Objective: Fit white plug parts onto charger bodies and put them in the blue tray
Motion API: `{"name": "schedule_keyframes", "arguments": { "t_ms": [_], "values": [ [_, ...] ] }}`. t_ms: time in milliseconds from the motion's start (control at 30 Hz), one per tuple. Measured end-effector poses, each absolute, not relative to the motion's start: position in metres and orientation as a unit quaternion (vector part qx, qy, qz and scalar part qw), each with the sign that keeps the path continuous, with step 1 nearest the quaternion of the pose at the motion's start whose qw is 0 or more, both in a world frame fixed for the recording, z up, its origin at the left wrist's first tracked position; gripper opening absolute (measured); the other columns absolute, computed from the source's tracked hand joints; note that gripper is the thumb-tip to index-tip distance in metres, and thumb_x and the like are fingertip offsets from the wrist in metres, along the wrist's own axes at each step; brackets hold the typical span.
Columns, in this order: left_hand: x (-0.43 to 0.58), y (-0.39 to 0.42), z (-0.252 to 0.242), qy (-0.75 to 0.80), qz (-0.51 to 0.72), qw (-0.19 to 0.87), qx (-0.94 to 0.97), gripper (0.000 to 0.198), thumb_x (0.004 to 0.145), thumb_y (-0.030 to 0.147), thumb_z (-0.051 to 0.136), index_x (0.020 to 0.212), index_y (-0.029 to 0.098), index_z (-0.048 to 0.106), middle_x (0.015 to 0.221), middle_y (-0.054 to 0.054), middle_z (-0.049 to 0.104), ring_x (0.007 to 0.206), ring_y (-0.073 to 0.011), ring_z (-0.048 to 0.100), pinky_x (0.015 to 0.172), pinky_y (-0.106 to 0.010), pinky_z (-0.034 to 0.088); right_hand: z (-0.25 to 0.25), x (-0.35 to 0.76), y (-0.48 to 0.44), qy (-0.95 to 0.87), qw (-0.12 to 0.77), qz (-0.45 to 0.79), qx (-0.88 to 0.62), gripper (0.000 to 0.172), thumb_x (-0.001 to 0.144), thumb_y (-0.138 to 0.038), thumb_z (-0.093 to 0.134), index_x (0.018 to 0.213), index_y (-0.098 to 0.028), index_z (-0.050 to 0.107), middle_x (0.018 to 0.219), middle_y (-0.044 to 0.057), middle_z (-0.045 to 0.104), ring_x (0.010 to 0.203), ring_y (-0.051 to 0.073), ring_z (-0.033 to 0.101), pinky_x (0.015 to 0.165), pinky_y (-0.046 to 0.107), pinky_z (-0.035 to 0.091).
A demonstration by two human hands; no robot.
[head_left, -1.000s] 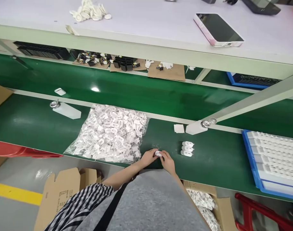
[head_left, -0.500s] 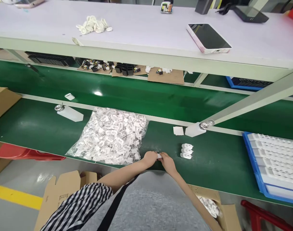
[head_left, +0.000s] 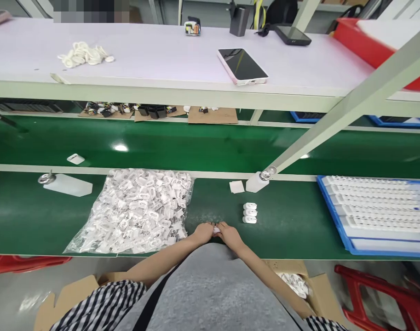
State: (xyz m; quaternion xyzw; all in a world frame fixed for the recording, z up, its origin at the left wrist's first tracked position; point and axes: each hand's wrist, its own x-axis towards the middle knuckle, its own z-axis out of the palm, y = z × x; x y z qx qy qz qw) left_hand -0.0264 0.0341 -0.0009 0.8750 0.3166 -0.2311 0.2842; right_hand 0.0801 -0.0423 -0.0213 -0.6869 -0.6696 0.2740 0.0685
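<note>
Close to the bench's front edge, my left hand (head_left: 203,233) and my right hand (head_left: 229,236) meet around a small white plastic part (head_left: 216,230). Fingers of both hands are closed on it, and most of it is hidden. Left of my hands lies a large clear bag (head_left: 140,211) packed with many small white plastic pieces. To the right, three white plastic pieces (head_left: 250,213) stand in a short row on the green bench top (head_left: 285,230). Behind that row are a white square pad (head_left: 236,186) and a white bottle (head_left: 257,182) with a metal top.
A blue tray (head_left: 337,225) with rows of white parts sits at the right. Another white bottle (head_left: 68,185) lies at the left. Overhead, a shelf (head_left: 161,59) carries a phone (head_left: 243,65) and white rings (head_left: 83,55). A slanted post (head_left: 334,122) crosses the right side.
The view has turned to the right and levelled, so bench items appear shifted left and more of the tray shows. Both hands stay together on the small white part.
</note>
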Motion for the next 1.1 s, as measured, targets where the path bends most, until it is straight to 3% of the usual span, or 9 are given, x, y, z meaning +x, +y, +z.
{"name": "schedule_keyframes", "arguments": {
  "t_ms": [233, 433, 500, 567, 633, 767, 933, 1100],
  "values": [
    [0.035, -0.011, -0.015, 0.265, -0.183, 0.336, 0.885, 0.032, 0.069, 0.031, 0.045, 0.096, 0.014, 0.047, 0.088, -0.01, 0.054, 0.081, -0.0227, 0.052, 0.068, -0.03, 0.04, -0.037, 0.142, -0.107, -0.505, 0.165, 0.302, -0.792, 0.035, 0.063, -0.012, 0.051, 0.097, -0.016, 0.046, 0.095, 0.008, 0.051, 0.077, 0.017, 0.054, 0.067, 0.025, 0.042],
    [0.074, -0.022, -0.026, 0.349, -0.148, 0.36, 0.852, 0.041, 0.069, 0.034, 0.042, 0.104, 0.012, 0.041, 0.094, -0.011, 0.05, 0.086, -0.0223, 0.049, 0.071, -0.03, 0.038, -0.045, 0.177, -0.117, -0.372, 0.234, 0.343, -0.83, 0.04, 0.064, -0.018, 0.05, 0.102, -0.011, 0.041, 0.08, 0.005, 0.055, 0.068, 0.017, 0.055, 0.067, 0.03, 0.043],
    [0.083, -0.02, -0.028, 0.388, -0.118, 0.352, 0.844, 0.054, 0.065, 0.034, 0.046, 0.111, 0.009, 0.033, 0.102, -0.013, 0.046, 0.094, -0.0239, 0.044, 0.076, -0.031, 0.036, -0.045, 0.185, -0.113, -0.366, 0.247, 0.334, -0.833, 0.048, 0.063, -0.021, 0.051, 0.107, -0.012, 0.036, 0.087, 0.007, 0.053, 0.076, 0.019, 0.053, 0.07, 0.032, 0.042],
    [0.09, -0.017, -0.032, 0.395, -0.078, 0.344, 0.848, 0.068, 0.059, 0.033, 0.053, 0.116, 0.007, 0.025, 0.11, -0.015, 0.04, 0.103, -0.0253, 0.036, 0.083, -0.032, 0.032, -0.044, 0.194, -0.109, -0.385, 0.253, 0.312, -0.831, 0.067, 0.056, -0.023, 0.057, 0.115, -0.011, 0.027, 0.106, 0.012, 0.045, 0.095, 0.023, 0.045, 0.079, 0.036, 0.037],
    [0.095, -0.013, -0.038, 0.356, -0.039, 0.352, 0.865, 0.08, 0.052, 0.033, 0.058, 0.118, 0.008, 0.02, 0.117, -0.015, 0.033, 0.109, -0.0255, 0.029, 0.089, -0.033, 0.026, -0.044, 0.202, -0.104, -0.425, 0.247, 0.304, -0.816, 0.089, 0.048, -0.023, 0.063, 0.121, -0.011, 0.014, 0.121, 0.015, 0.029, 0.11, 0.026, 0.028, 0.089, 0.039, 0.028],
    [0.1, 0.0, -0.05, 0.292, -0.003, 0.375, 0.88, 0.107, 0.041, 0.037, 0.064, 0.121, 0.005, 0.001, 0.126, -0.019, 0.015, 0.116, -0.0272, 0.014, 0.095, -0.036, 0.017, -0.042, 0.217, -0.095, -0.484, 0.202, 0.335, -0.783, 0.114, 0.041, -0.027, 0.068, 0.122, -0.011, -0.011, 0.129, 0.017, 0.006, 0.117, 0.026, 0.005, 0.094, 0.042, 0.015],
    [0.104, 0.025, -0.058, 0.216, -0.036, 0.39, 0.894, 0.127, 0.031, 0.046, 0.066, 0.12, 0.006, -0.016, 0.128, -0.022, 0.005, 0.117, -0.0292, 0.005, 0.094, -0.043, 0.011, -0.044, 0.231, -0.083, -0.545, 0.147, 0.361, -0.743, 0.122, 0.039, -0.036, 0.068, 0.118, -0.011, -0.022, 0.129, 0.017, -0.003, 0.117, 0.027, -0.002, 0.094, 0.045, 0.01],
    [0.112, 0.042, -0.062, 0.147, -0.052, 0.374, 0.914, 0.121, 0.035, 0.043, 0.064, 0.121, 0.008, -0.013, 0.128, -0.019, 0.01, 0.117, -0.0283, 0.009, 0.094, -0.046, 0.006, -0.052, 0.235, -0.071, -0.582, 0.134, 0.347, -0.723, 0.118, 0.043, -0.037, 0.066, 0.119, -0.007, -0.018, 0.128, 0.02, 0.002, 0.116, 0.029, 0.001, 0.093, 0.048, 0.009]
  ]
}}
